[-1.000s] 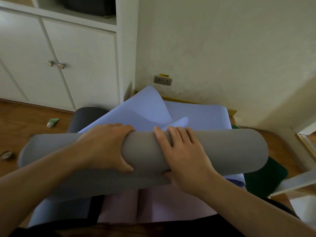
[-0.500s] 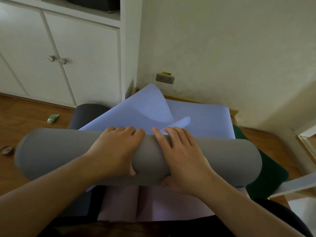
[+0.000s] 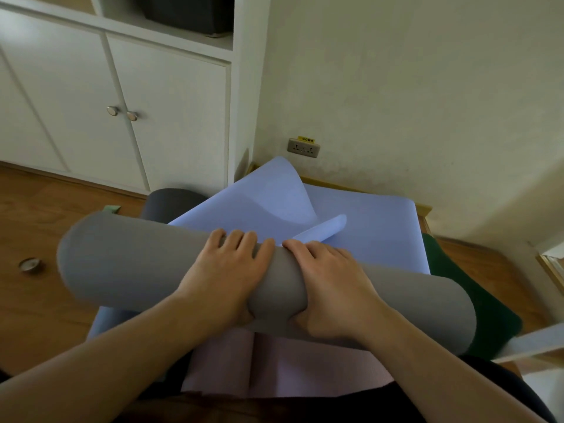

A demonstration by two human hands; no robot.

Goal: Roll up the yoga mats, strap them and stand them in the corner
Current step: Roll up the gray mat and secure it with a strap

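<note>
Both hands are on the grey mat roll (image 3: 128, 264), which runs across the middle of the frame from left to lower right. The left hand (image 3: 225, 276) has its grip wrapped round the roll, fingers over the top, thumb tucked beneath. The right hand (image 3: 332, 288) clamps on just beside it the same way. Beneath lies a blue mat (image 3: 375, 236), one corner curled up toward the wall socket (image 3: 303, 148). A pink mat (image 3: 305, 367) shows at the bottom centre.

Both hands (image 3: 280, 282) curled (side by side)
</note>
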